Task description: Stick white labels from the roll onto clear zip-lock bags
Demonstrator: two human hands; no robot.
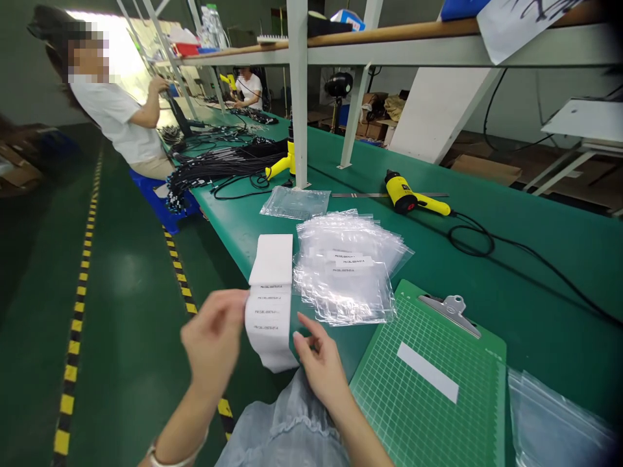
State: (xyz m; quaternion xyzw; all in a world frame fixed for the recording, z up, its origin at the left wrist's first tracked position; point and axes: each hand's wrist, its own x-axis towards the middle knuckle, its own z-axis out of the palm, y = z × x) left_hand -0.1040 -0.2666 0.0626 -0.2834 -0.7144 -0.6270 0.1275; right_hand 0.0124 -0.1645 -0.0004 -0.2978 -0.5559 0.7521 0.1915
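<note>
A strip of white printed labels (270, 314) hangs over the near edge of the green table. My left hand (214, 337) is at the strip's left edge, its fingers closed together; what they pinch is too small to make out. My right hand (318, 353) is just right of the strip's lower part, thumb and fingers apart, holding nothing. Beyond it lies a pile of clear zip bags (350, 272), some with white labels. A green clipboard (438, 389) with a metal clip and a blank white strip (428, 371) lies at the right.
Clear bags (555, 415) lie right of the clipboard. A yellow heat gun (413, 196) with a black cord lies farther back. Shelf posts (298, 97) rise from the table (549, 292). Bundled black cables (224, 165) and a seated person (117, 117) are at the left.
</note>
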